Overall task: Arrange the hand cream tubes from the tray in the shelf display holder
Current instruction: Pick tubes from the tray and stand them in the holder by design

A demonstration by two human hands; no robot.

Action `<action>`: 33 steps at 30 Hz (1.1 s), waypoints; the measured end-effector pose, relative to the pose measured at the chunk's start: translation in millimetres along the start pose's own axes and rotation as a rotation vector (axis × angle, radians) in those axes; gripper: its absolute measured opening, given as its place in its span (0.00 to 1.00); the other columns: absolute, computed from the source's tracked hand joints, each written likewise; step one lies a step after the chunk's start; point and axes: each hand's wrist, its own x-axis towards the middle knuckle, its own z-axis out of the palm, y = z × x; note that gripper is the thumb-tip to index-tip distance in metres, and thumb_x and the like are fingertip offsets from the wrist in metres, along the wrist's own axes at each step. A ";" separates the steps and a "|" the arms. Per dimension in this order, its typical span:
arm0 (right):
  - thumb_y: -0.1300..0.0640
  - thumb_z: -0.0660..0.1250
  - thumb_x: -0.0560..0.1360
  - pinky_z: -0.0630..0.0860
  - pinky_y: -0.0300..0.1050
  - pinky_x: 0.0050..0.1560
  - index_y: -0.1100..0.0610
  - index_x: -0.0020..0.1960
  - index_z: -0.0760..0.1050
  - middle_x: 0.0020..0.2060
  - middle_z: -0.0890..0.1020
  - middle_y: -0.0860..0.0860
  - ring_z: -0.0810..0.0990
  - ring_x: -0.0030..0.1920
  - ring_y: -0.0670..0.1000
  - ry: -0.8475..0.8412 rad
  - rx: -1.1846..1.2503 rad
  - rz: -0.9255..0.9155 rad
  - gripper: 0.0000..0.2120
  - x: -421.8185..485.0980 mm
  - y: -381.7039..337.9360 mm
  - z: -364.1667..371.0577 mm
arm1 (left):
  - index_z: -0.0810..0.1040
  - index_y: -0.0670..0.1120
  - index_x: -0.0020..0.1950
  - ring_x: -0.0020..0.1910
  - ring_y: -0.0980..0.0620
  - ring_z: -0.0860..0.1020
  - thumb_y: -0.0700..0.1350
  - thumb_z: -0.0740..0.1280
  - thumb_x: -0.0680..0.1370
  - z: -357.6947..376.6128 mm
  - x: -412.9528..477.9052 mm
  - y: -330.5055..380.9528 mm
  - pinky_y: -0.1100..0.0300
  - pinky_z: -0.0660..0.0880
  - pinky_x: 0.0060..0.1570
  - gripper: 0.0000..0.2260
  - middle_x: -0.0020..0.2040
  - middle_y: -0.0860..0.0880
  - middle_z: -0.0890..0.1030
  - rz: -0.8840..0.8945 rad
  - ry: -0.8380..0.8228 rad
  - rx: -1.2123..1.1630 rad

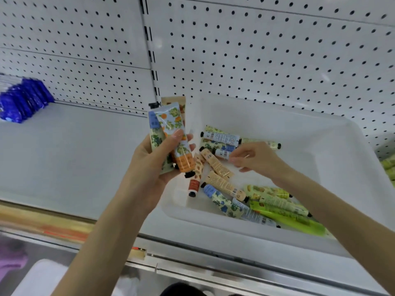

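Head view looks down on a white tray [213,221] resting on a white shelf [74,150] that is backed by pegboard [256,50]. The left hand [158,159] grips a bundle of at least 2 floral hand cream tubes [171,122], held upright above the tray's left rim with their black caps pointing down. The right hand [254,157] reaches into the tray, its fingertips [234,159] at a small blue-and-white tube [223,153]; whether it is pinching that tube is unclear through the blur. Loose tubes [224,184] lie scattered in the tray, cream, blue-floral and green. Blue packets [23,101] stand at the shelf's far left.
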 end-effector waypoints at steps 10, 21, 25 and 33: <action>0.49 0.74 0.69 0.80 0.51 0.48 0.61 0.44 0.82 0.41 0.84 0.57 0.82 0.42 0.56 0.041 -0.258 0.022 0.15 50.3 14.2 43.4 | 0.77 0.49 0.59 0.47 0.51 0.84 0.49 0.68 0.68 -10.1 -2.7 -1.6 0.57 0.82 0.41 0.20 0.48 0.48 0.86 -0.030 -0.008 -0.019; 0.54 0.75 0.68 0.73 0.38 0.37 0.60 0.44 0.83 0.33 0.79 0.48 0.75 0.34 0.46 0.061 -0.155 0.126 0.11 49.1 15.6 52.7 | 0.80 0.49 0.51 0.47 0.50 0.84 0.49 0.69 0.67 -13.5 -1.0 -2.8 0.54 0.82 0.47 0.14 0.47 0.47 0.86 -0.082 -0.021 -0.042; 0.53 0.74 0.69 0.71 0.35 0.33 0.55 0.42 0.82 0.33 0.79 0.47 0.74 0.33 0.45 0.073 -0.069 0.179 0.06 44.6 9.6 32.0 | 0.81 0.48 0.49 0.45 0.50 0.85 0.48 0.68 0.68 -10.5 1.4 -3.9 0.54 0.82 0.45 0.12 0.47 0.46 0.86 -0.102 -0.044 -0.071; 0.54 0.69 0.74 0.82 0.44 0.40 0.60 0.51 0.79 0.42 0.85 0.55 0.85 0.42 0.54 0.051 0.260 0.142 0.10 -52.9 -10.6 -54.4 | 0.81 0.48 0.52 0.45 0.50 0.84 0.51 0.68 0.67 55.7 -16.3 -22.3 0.52 0.82 0.46 0.16 0.48 0.47 0.86 -0.133 -0.170 -0.027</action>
